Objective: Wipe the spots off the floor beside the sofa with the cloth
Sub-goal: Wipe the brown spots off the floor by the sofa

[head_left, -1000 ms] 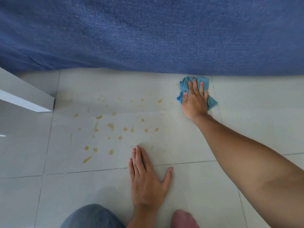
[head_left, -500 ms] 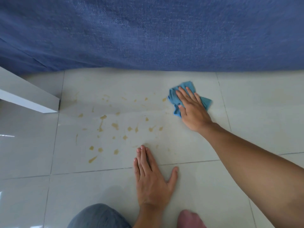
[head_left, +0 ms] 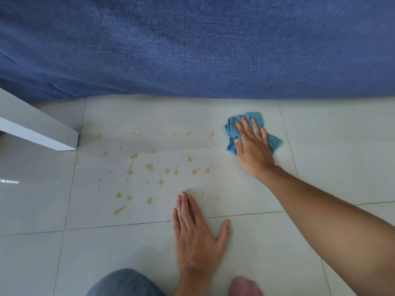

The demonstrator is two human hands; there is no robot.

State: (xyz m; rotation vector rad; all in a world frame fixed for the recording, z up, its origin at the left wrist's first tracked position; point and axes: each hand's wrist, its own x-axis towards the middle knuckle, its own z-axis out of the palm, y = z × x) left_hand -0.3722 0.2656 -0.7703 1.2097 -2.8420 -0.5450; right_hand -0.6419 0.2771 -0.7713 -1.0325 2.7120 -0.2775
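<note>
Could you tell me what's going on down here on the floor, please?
A person is kneeling by the blue sofa, cleaning the tiled floor. The right hand presses a crumpled blue cloth flat on the tile. The left hand is spread on the floor as a brace. Yellowish spots lie scattered left of the cloth, not yet wiped.

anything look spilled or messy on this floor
Yes. Yellowish-brown spots are spattered across the pale floor tile below the blue sofa, left of the blue cloth. The right hand presses the cloth flat at the patch's right edge; the left hand rests flat just below it.
</note>
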